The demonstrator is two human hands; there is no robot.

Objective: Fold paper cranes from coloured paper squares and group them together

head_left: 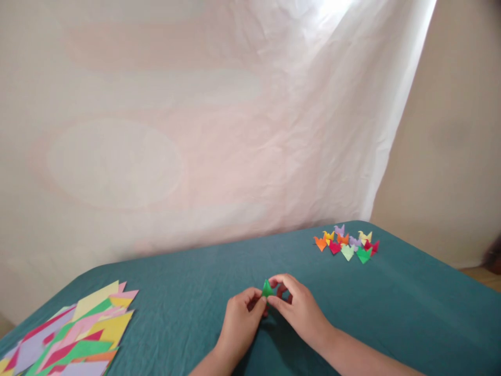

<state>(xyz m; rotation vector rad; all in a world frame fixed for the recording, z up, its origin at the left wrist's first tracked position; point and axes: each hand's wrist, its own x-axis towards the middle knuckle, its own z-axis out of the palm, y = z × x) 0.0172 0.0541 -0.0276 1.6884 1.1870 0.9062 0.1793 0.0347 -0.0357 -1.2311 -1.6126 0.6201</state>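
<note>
Both my hands meet near the front middle of a teal cloth-covered table (188, 292). Between their fingertips sits a small folded green paper piece (267, 288). My left hand (241, 322) pinches it from the left with thumb and forefinger closed. From the right, my right hand (298, 307) curls its fingers over the paper's top and right side. The piece is held just above the cloth.
A loose pile of coloured paper sheets (74, 334) lies at the front left corner. Several small folded paper shapes (347, 243) in orange, yellow, purple, red and green cluster at the far right. A pale wrinkled curtain (195, 130) hangs behind the table.
</note>
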